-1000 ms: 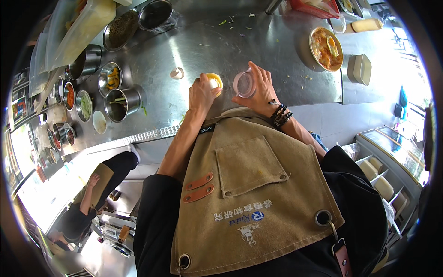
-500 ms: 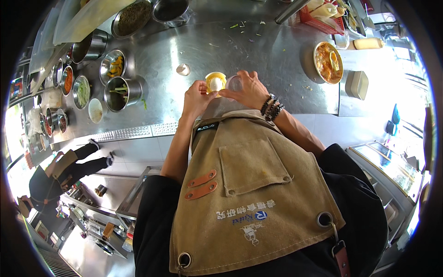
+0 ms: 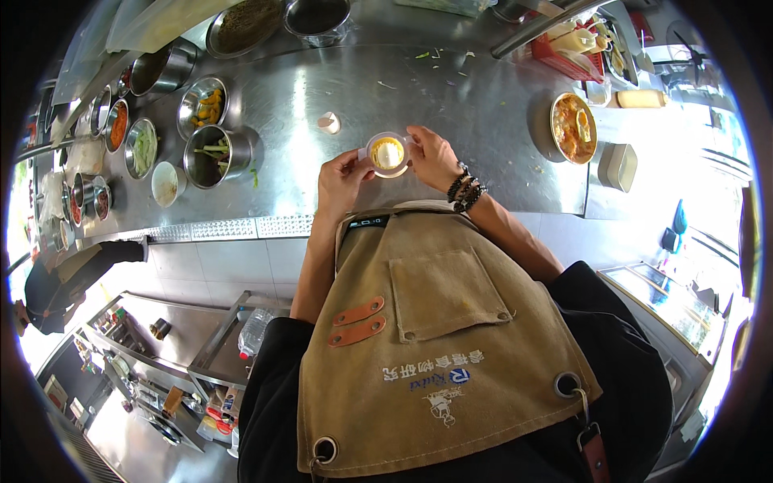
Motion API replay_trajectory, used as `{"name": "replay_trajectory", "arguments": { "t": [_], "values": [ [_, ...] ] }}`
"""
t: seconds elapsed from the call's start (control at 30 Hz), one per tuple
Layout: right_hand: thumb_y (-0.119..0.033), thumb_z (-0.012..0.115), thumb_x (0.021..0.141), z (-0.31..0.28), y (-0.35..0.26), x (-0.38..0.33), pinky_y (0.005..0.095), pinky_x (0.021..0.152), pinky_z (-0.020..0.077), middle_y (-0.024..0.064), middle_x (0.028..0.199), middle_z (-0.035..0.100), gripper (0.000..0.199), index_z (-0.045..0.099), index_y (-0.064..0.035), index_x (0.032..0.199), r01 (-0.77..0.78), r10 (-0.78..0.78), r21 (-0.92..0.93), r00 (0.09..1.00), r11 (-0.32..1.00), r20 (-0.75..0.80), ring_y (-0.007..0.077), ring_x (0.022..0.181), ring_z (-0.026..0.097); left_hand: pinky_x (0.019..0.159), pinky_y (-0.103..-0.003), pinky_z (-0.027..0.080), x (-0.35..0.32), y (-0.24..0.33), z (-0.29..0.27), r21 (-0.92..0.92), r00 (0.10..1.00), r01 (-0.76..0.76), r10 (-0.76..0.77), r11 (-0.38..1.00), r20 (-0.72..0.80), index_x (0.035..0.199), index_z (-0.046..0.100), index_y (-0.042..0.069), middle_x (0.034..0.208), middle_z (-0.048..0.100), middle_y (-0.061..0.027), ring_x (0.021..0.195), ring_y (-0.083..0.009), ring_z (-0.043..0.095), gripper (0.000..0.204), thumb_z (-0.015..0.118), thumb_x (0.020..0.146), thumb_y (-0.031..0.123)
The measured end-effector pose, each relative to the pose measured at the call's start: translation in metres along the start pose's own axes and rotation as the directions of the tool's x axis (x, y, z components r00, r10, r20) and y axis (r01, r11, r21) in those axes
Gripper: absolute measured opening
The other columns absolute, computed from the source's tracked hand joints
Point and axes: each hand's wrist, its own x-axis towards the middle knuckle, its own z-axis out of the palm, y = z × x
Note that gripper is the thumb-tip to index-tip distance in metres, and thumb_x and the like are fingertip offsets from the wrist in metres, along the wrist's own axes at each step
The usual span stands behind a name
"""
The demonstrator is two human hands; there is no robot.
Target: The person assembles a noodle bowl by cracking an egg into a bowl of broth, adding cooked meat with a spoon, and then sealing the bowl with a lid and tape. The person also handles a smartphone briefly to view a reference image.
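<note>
A small yellow cup with a white rounded thing inside is in front of me over the steel counter. Over its mouth lies a round see-through lid, and the contents show through it. My left hand is closed, its thumb and fingers pinching the cup's left side. From the right, the bent fingers of my right hand grip the rim of the lid. Dark beaded bracelets circle my right wrist. Whether the lid sits fully down cannot be seen. A little white cup lies just beyond my left hand.
Steel bowls and pots of cut vegetables crowd the left of the counter. At the right stand a bowl of reddish food, a rectangular tin and a red basket of bottles. A person is at the far left.
The see-through lid has moved left from beside the yellow cup to over its mouth, carried by my right hand. At the left, the other person has moved farther toward the edge of view.
</note>
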Motion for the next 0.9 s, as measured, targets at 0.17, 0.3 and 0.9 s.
{"name": "replay_trajectory", "arguments": {
  "t": [0.17,0.3,0.9],
  "values": [
    [-0.006,0.058,0.092,0.004,0.022,-0.007,0.0298,0.061,0.0568,0.0159,0.091,0.072,0.025,0.062,0.0045,0.114,-0.027,0.026,0.048,0.999,0.998,0.034,0.0181,0.067,0.072,0.062,-0.025,0.053,0.008,-0.013,0.001,0.097,0.999,0.047,-0.044,0.994,-0.028,0.101,0.07,-0.006,0.075,0.071,-0.0096,0.066,-0.0127,0.069,0.019,0.063,0.092,0.009],
    [-0.005,0.058,0.092,0.008,0.026,-0.008,0.0289,0.06,0.0567,0.0139,0.084,0.073,0.024,0.063,0.0037,0.113,-0.013,0.012,0.031,1.0,0.999,0.014,0.0162,0.066,0.072,0.062,-0.025,0.053,0.011,-0.014,0.004,0.127,0.999,0.043,-0.04,0.991,-0.025,0.1,0.071,-0.006,0.075,0.071,-0.0097,0.066,-0.0127,0.069,0.02,0.061,0.093,0.01],
    [-0.007,0.06,0.091,0.019,0.042,-0.001,0.0281,0.061,0.0568,0.0132,0.079,0.072,0.023,0.066,0.0031,0.111,-0.038,0.038,-0.002,0.999,0.999,0.014,0.0154,0.065,0.072,0.058,-0.025,0.047,0.019,-0.025,0.004,0.139,0.993,0.103,-0.095,0.985,-0.068,0.091,0.071,-0.005,0.067,0.067,-0.0065,0.06,-0.0097,0.061,0.022,0.063,0.091,0.015]
  ]
}}
